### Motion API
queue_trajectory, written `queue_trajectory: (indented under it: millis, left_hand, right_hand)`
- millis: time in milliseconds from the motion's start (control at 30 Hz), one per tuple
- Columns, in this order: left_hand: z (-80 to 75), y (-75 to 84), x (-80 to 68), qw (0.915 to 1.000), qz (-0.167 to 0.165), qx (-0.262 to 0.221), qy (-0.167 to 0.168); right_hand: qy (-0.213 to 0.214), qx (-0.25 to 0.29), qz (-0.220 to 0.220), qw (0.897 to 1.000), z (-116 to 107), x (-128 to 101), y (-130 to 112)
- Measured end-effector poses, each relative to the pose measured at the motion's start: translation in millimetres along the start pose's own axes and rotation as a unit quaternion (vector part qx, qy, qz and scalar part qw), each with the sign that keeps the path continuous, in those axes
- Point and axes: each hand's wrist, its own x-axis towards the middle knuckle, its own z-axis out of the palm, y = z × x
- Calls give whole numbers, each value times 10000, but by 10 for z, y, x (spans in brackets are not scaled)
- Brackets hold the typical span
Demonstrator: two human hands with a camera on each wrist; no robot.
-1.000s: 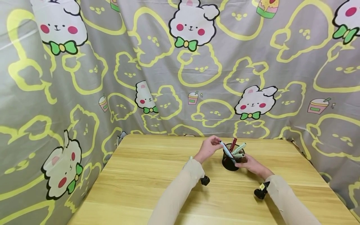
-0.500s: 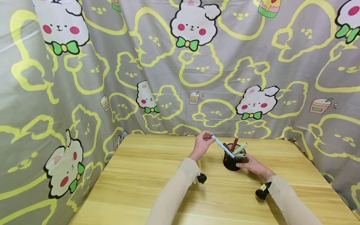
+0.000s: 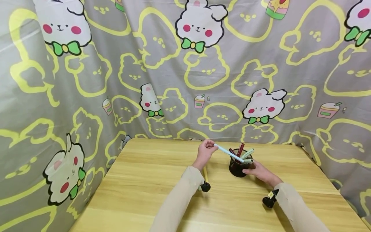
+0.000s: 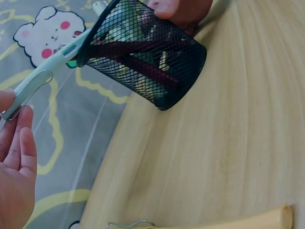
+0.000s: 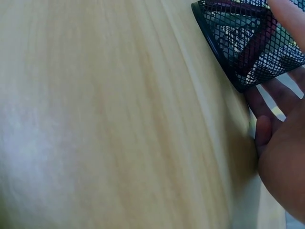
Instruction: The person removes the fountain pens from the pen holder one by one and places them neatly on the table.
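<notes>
My left hand (image 3: 205, 154) pinches the clip end of a light blue pen (image 3: 227, 152) between thumb and fingers. The pen slants down to the right, its far end at the mouth of a black mesh pen holder (image 3: 237, 169). Dark red pens (image 3: 241, 149) and pale green pens (image 3: 248, 152) lean inside the holder, partly visible through the mesh in the left wrist view. From the right side, my right hand (image 3: 262, 172) grips the holder, thumb in front and fingers behind it. The holder stands upright on the table in the head view.
A yellow pen (image 3: 205, 174) lies on the wooden table (image 3: 139, 180) beside my left wrist, partly hidden by it. The same yellow pen (image 4: 228, 222) crosses the bottom of the left wrist view. A patterned curtain (image 3: 174, 74) hangs behind the table.
My left hand has moved left, drawing the light blue pen up out of the holder and tipping it flatter. The yellow pen has come into sight beside the wrist. My right hand stays put.
</notes>
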Motion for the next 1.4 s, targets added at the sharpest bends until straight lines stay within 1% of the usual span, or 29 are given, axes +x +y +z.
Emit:
queue_trajectory:
  millis: [67, 133, 233, 367, 533, 667, 867, 900, 1033, 1100, 1267, 1400]
  left_hand:
    - [-21, 23, 21, 10000, 56, -9, -8]
    - [-43, 46, 39, 9999, 98, -13, -30]
    - [-92, 210, -20, 9999, 85, -74, -105]
    - [-169, 404, -112, 9998, 42, -155, -107]
    - [-288, 431, -109, 9996, -24, -279, 0]
    - [-428, 403, -79, 9994, -88, -301, 124]
    - [-660, 167, 20, 9987, -150, -365, 328]
    - [-698, 126, 35, 9985, -208, -358, 365]
    - [-838, 94, 24, 9979, -363, -266, 458]
    - [-912, 98, 17, 9976, -529, -181, 418]
    - [-1102, 112, -11, 9950, -959, 92, 277]
    - [-1234, 84, -22, 9912, -1266, 240, 313]
  right_hand:
    - [53, 65, 78, 9999, -2, 7, -22]
    - [-5, 83, 48, 10000, -10, 11, -43]
    - [-44, 195, 69, 9998, -9, 7, -61]
    - [-100, 217, 67, 9997, -2, 7, -37]
    - [-112, 223, 70, 9997, 5, 8, -26]
    - [-134, 153, 129, 9997, 5, 5, -20]
    - [-97, 170, 102, 9998, -5, 1, 7]
    - [-100, 158, 76, 9998, -9, -1, 11]
    - [-120, 128, 82, 9998, -14, 1, 10]
    - [-96, 147, 148, 9997, -15, 5, 10]
    - [-124, 170, 150, 9997, -17, 4, 17]
    - [-117, 187, 79, 9997, -19, 4, 5]
